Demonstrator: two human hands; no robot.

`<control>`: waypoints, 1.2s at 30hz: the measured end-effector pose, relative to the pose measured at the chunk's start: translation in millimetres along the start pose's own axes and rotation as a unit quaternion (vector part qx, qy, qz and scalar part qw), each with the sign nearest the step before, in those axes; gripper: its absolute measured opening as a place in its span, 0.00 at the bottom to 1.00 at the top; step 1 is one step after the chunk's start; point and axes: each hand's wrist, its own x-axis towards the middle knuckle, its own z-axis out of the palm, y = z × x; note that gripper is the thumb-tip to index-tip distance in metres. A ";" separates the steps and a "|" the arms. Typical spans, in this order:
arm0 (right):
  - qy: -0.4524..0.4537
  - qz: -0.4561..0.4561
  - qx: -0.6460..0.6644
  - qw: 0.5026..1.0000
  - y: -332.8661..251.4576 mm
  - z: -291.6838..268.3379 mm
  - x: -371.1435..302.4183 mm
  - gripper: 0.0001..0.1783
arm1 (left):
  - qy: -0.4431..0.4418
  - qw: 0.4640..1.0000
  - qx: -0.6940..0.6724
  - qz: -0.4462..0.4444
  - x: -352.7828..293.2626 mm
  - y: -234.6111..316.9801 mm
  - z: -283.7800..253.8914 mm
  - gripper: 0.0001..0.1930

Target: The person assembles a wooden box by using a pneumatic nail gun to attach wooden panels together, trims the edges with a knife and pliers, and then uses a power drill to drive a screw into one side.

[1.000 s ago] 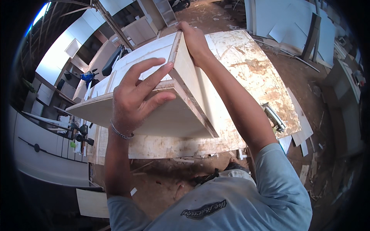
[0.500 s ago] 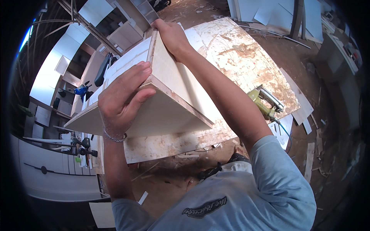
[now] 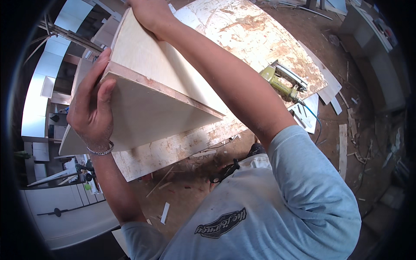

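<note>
A pale plywood box [image 3: 160,104], its panels joined at an angle, stands on the worktable [image 3: 247,26]. My left hand [image 3: 93,102], with a chain bracelet at the wrist, holds its near top corner. The thumb lies against the near panel and the fingers reach up along the outer side. Farther along the same top edge, my right hand [image 3: 149,15] is wrapped over the far end; the picture's upper rim cuts off part of it. My right forearm crosses above the tabletop. Under that arm's far side lies a green nail gun [image 3: 279,82], touched by neither hand.
A blue air hose [image 3: 318,119] runs from the nail gun over the table's right edge. Wood strips [image 3: 342,147] and scraps litter the dirt floor. White cabinets [image 3: 34,117] stand at the left, and a grey cabinet [image 3: 372,47] at the right.
The view has shifted, so the table, nail gun and box sit higher and farther left. My left fingers are more upright at the corner; my right hand keeps to the far end.
</note>
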 end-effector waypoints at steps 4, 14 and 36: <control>0.010 -0.021 -0.014 1.000 0.0 -0.5 3.9 0.34 | 0.001 1.000 0.001 0.016 3.8 -6.4 3.8 0.15; -0.021 -0.013 -0.019 1.000 -2.0 1.9 2.9 0.37 | 0.005 0.999 -0.043 0.003 2.0 -10.6 7.8 0.15; -0.009 0.027 0.080 0.996 17.5 9.4 15.8 0.31 | -0.108 0.972 -0.124 -0.169 33.6 1.8 -25.5 0.23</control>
